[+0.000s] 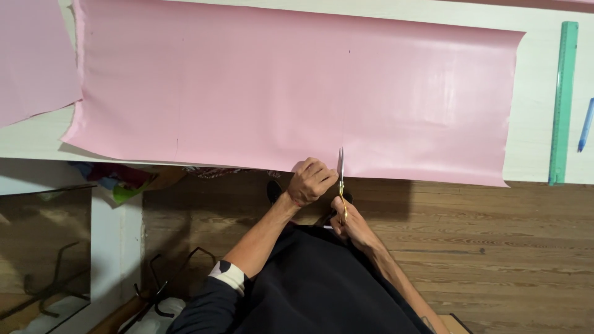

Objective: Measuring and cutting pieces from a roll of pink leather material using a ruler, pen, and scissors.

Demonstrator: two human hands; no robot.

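A large pink sheet [291, 86] lies flat across the counter [538, 93], its lower edge hanging just past the counter's near edge. It looks thin, light and limp, with a glossy face that is likely slippery, so it will probably sag and shift unless it is held close to where the blades bite.

The left hand [311, 180] is curled shut, pinching the sheet's near edge just left of the scissors [340, 179]. The right hand [344, 218] is closed through the gold handles, with the blades pointing away from the person into the overhanging edge, along a faint line.

A second pink piece [31, 55] lies at the counter's far left corner. A green ruler [563, 99] and a blue pen [585, 125] lie by the right edge, well apart from the hands.
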